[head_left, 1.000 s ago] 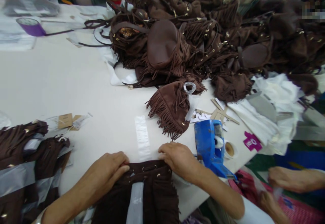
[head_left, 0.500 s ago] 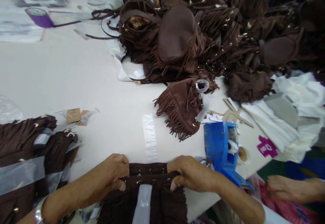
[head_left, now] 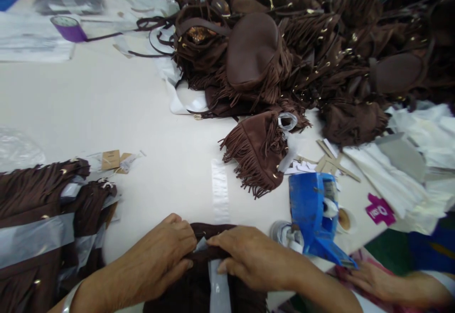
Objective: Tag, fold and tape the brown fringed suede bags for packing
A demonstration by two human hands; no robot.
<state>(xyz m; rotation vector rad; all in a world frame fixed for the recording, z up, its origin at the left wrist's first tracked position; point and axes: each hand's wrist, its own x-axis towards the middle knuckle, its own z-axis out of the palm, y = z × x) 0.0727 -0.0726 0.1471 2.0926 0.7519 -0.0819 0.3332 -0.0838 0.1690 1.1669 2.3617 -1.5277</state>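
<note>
A dark brown fabric bag (head_left: 199, 289) lies at the table's front edge, its top towards the far side and a strip of clear plastic (head_left: 219, 287) running down its front. My left hand (head_left: 168, 246) grips the bag's top edge on the left, fingers curled over the rim. On the right, my right hand (head_left: 245, 256) pinches the same edge, thumb in front and fingers behind. A bit of pale wrapping shows in the opening between the hands. The lower part of the bag runs out of view.
Fringed brown bags (head_left: 28, 209) wrapped with plastic lie at left. A blue tape dispenser (head_left: 313, 213) stands right of my hands. Beyond it are a fringed pouch (head_left: 261, 149) and a large heap of brown bags (head_left: 252, 52). A co-worker's hand (head_left: 380, 280) is at lower right.
Both hands have drawn closer together along the bag's top edge, and its opening looks narrower. The view has shifted slightly left. The co-worker's hand at right has moved towards the table.
</note>
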